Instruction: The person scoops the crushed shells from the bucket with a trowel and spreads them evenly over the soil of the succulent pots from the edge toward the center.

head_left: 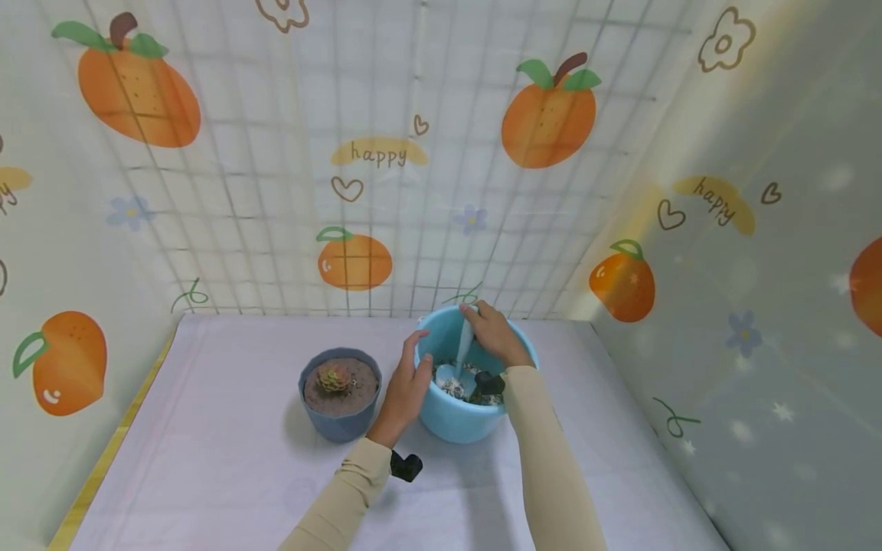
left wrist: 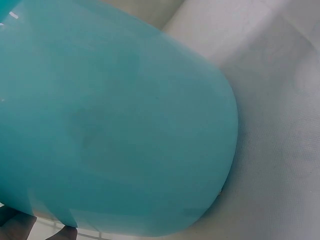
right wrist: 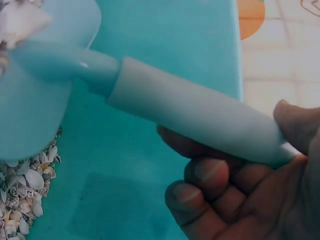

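Observation:
A light blue bucket [head_left: 460,425] stands on the table with many small shells [right wrist: 30,200] inside. My right hand [head_left: 494,333] reaches over its rim and grips the handle of a light blue shovel [head_left: 465,344]. The blade [right wrist: 30,115] points down among the shells, and a white shell [right wrist: 25,22] lies on it. My left hand [head_left: 406,386] rests against the bucket's left side, its thumb close to the rim. In the left wrist view the bucket wall [left wrist: 120,120] fills most of the picture, with fingertips [left wrist: 62,233] at the bottom left.
Left of the bucket stands a grey-blue pot [head_left: 341,427] with a small succulent [head_left: 334,377] set in brownish soil. A pale cloth covers the table [head_left: 227,413]. Behind it hangs a fruit-printed curtain [head_left: 276,229] over a wire grid, and a similar curtain encloses the right side.

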A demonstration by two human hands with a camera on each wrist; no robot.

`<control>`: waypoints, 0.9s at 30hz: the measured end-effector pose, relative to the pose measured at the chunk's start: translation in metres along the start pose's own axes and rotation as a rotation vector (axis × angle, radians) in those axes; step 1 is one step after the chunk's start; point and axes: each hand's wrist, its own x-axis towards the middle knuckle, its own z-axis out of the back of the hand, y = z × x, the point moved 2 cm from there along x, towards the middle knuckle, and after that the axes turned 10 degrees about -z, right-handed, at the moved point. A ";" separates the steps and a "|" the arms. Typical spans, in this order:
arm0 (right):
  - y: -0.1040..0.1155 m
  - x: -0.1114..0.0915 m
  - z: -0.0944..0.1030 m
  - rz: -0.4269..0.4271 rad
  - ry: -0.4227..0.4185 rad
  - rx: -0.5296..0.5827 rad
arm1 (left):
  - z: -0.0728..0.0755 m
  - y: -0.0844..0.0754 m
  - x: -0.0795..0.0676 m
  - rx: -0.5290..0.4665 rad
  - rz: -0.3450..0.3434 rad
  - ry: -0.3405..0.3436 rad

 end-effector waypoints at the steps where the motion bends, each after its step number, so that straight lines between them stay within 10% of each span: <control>1: 0.000 0.000 0.000 -0.001 0.002 0.007 | 0.000 0.000 0.000 -0.004 0.000 0.000; 27: 0.012 0.009 0.047 0.034 -0.035 0.101 | 0.024 -0.030 0.010 0.118 -0.053 0.017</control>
